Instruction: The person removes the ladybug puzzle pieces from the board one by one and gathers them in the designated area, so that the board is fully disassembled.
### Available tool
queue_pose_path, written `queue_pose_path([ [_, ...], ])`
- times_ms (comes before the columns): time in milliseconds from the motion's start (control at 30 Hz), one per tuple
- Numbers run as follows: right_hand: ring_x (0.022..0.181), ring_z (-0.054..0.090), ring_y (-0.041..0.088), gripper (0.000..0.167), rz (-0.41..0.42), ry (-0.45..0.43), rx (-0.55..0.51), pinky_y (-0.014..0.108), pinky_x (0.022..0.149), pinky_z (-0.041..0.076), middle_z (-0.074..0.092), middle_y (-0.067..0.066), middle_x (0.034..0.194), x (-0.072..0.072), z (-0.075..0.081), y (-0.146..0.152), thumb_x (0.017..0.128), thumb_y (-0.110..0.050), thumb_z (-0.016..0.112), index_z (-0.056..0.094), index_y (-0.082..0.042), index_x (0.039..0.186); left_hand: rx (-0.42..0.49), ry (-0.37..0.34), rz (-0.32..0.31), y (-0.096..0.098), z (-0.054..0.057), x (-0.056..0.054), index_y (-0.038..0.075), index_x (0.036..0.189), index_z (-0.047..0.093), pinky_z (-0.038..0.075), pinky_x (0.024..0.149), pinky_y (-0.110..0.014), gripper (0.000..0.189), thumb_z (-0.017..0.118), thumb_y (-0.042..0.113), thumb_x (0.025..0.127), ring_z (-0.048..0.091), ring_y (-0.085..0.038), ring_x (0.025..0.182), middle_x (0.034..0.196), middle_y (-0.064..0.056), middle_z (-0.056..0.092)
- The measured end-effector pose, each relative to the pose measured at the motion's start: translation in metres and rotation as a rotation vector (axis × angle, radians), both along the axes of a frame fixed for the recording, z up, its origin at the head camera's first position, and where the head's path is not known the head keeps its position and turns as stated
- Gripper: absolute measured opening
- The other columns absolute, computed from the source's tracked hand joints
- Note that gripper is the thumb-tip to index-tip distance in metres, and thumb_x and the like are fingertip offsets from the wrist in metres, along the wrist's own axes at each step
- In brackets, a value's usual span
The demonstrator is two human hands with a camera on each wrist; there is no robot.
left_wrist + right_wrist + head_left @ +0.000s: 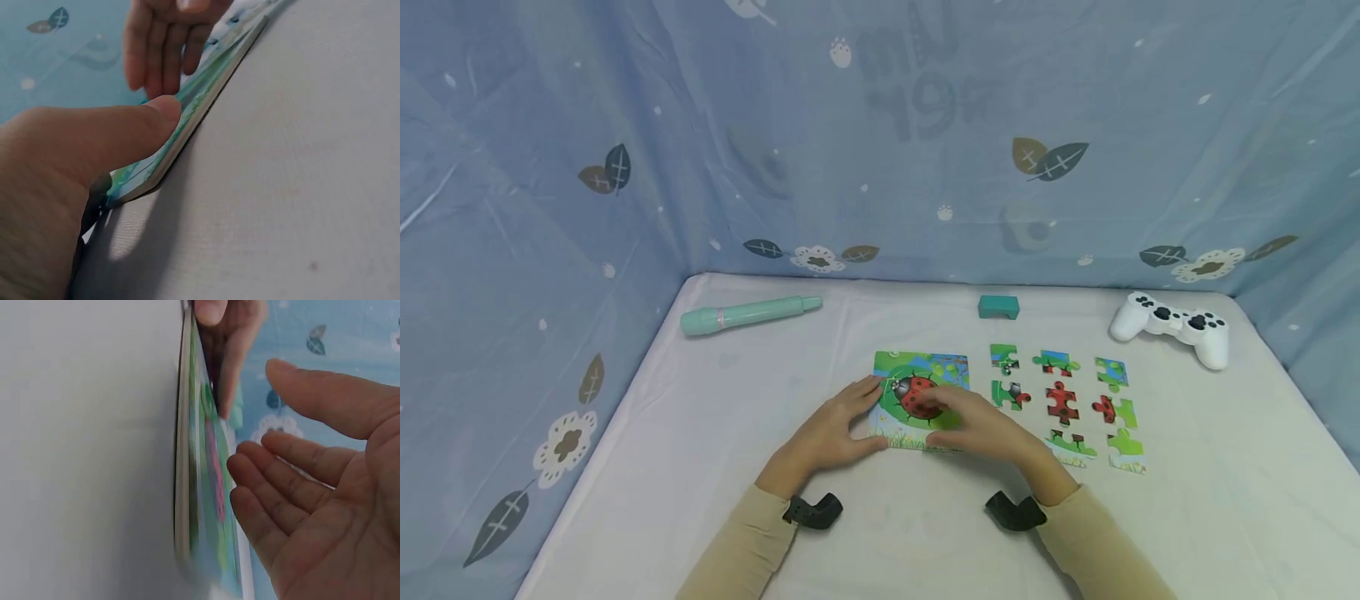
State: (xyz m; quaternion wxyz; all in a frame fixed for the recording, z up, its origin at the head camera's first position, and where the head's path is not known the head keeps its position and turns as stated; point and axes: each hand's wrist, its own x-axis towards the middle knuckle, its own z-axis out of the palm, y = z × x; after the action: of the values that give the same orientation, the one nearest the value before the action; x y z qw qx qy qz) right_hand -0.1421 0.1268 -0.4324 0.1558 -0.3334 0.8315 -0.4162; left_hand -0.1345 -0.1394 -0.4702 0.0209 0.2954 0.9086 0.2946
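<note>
In the head view a ladybug picture board (904, 417) lies flat at the table's middle. My left hand (835, 429) grips its left side, thumb at the near corner and fingers along the left edge. The left wrist view shows that thumb (150, 122) lying on the board's edge (187, 128). Over the board's right part hovers my right hand (973, 425), fingers loosely bent and apart from the thumb. Its palm (337, 519) faces the board in the right wrist view, with nothing held. Several ladybug puzzle pieces (1062, 403) lie apart in rough rows to the right.
At the back left lies a mint-green tube-shaped thing (752, 314). A small teal block (998, 307) stands behind the pieces. A white game controller (1172, 325) is at the back right. A blue patterned cloth (880, 142) hangs behind the white table (715, 417).
</note>
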Motion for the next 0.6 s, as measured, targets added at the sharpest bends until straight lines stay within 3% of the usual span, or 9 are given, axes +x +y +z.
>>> queue_pose_path([
  [200,0.114,0.057,0.025,0.054,0.041,0.004,-0.016,0.036,0.096,0.052,0.056,0.014,0.127,-0.008,-0.008,-0.024,0.086,-0.011,0.070,0.048,0.001,0.133,-0.034,0.027,-0.033,0.001,-0.003,0.000,0.001,0.143,0.038,0.029,0.116,-0.043,0.081,0.064,0.052,0.085,0.028,-0.026,0.143,0.155,-0.008,0.030],
  [433,0.123,0.046,0.026,0.059,-0.028,0.103,0.081,0.046,0.104,0.042,0.048,0.012,0.134,-0.004,-0.015,-0.035,0.083,-0.018,0.074,0.049,-0.002,0.134,-0.050,0.066,-0.041,0.000,-0.004,-0.001,-0.001,0.143,0.039,0.026,0.118,-0.040,0.081,0.064,0.051,0.086,0.028,-0.024,0.143,0.154,-0.008,0.031],
  [600,0.128,0.041,0.028,0.060,-0.059,0.096,0.092,0.048,0.107,0.040,0.042,0.013,0.138,-0.004,-0.019,-0.038,0.083,-0.018,0.074,0.050,-0.002,0.135,-0.056,0.050,-0.042,-0.001,-0.002,-0.002,-0.001,0.143,0.038,0.025,0.118,-0.040,0.082,0.064,0.050,0.085,0.027,-0.023,0.143,0.154,-0.009,0.031],
])
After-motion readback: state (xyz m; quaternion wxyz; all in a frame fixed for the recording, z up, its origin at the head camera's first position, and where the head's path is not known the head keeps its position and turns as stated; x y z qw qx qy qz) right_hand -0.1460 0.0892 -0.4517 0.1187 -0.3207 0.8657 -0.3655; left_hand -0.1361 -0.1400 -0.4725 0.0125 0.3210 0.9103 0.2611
